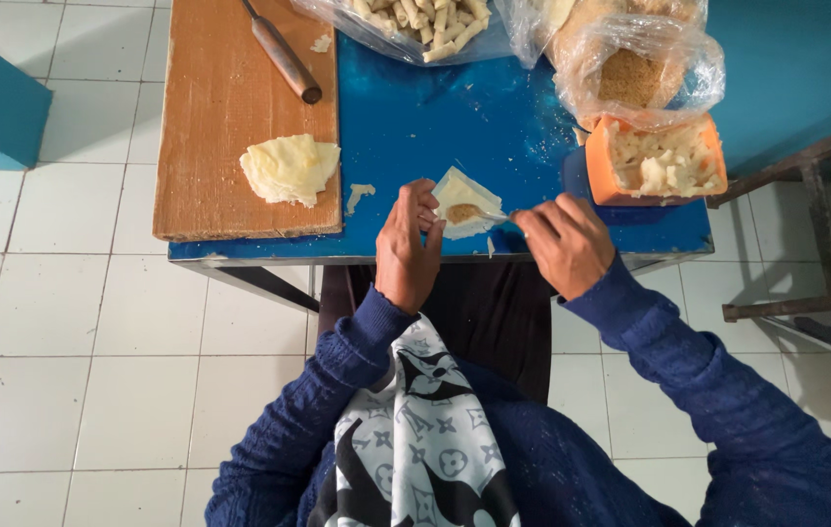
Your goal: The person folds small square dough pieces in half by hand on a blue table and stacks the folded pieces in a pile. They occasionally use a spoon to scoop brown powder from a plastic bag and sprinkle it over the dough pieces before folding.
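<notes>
Glossy blue table top [455,127]; at ten o'clock a matt, rough-grained wooden board [220,107]. Crinkly clear plastic bags [640,59] at one o'clock, beside a smooth orange plastic tub [603,176]. Knitted blue sleeves [718,390].

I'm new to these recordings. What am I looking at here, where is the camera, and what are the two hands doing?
There is no machine: a person wears a camera on the head, looking down at their own hands over a blue table. The left hand steadies a pale square wrapper on the table. The right hand holds a spoon that puts brown filling on it. On the wooden board lie a stack of wrappers and a wooden-handled tool. An orange tub holds pale pieces; clear bags sit behind.
</notes>
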Motion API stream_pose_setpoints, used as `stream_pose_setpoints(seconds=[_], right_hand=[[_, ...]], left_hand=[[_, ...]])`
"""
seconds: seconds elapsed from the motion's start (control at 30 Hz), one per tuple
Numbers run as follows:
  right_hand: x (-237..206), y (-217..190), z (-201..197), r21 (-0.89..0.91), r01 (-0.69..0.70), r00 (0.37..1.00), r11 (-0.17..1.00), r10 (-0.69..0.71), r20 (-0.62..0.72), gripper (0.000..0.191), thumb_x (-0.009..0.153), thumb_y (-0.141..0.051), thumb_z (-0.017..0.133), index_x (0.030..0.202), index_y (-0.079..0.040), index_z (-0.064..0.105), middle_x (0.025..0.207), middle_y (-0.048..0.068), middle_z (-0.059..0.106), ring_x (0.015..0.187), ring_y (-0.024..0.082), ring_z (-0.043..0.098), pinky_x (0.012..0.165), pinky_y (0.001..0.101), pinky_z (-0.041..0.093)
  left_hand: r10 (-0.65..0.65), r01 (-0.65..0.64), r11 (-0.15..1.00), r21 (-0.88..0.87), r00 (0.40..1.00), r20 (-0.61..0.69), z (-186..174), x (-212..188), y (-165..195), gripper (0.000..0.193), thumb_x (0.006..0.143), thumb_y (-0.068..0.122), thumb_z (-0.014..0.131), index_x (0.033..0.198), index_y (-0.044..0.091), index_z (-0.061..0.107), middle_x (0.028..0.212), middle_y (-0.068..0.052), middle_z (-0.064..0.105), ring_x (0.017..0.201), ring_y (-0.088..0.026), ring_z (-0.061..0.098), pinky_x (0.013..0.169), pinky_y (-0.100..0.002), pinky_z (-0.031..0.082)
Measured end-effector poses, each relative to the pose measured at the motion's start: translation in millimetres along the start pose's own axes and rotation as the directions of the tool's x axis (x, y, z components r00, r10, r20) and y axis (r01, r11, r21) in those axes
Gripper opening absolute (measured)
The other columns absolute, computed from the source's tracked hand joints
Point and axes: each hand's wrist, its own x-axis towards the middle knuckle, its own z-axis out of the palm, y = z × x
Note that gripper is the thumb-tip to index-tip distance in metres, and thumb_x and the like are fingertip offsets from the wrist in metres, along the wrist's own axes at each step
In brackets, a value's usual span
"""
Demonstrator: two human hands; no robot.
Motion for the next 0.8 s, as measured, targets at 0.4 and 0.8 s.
stream_pose_setpoints(seconds=[0.4, 0.8], right_hand=[[-13, -8, -17, -0.144, 0.028, 0.999, 0.989, -0.033, -0.028, 0.030, 0.088, 0.002, 0.070, 0.116, -0.006, 0.072, 0.097, 0.007, 0.061, 0.085, 0.024, 0.058, 0.076, 0.0368, 0.049], [10, 116, -59, -0.566, -0.392, 0.905, 0.725, 0.415, -0.094, 0.017, 0.108, -0.014, 0.057, 0.102, -0.003, 0.068, 0.090, 0.010, 0.063, 0.085, 0.025, 0.056, 0.090, 0.0412, 0.048]], left_hand=[[-0.064, 0.065, 0.995, -0.069, 0.998, 0.019, -5, 3, -2, 0.050, 0.086, -0.013, 0.069, 0.131, 0.000, 0.050, 0.099, -0.009, 0.061, 0.083, -0.014, 0.067, 0.072, -0.025, 0.058], [0.009, -0.008, 0.998, -0.060, 1.000, 0.029, 5, 14, -2, 0.049, 0.084, -0.014, 0.070, 0.128, 0.000, 0.053, 0.097, -0.009, 0.061, 0.081, -0.016, 0.068, 0.072, -0.026, 0.057]])
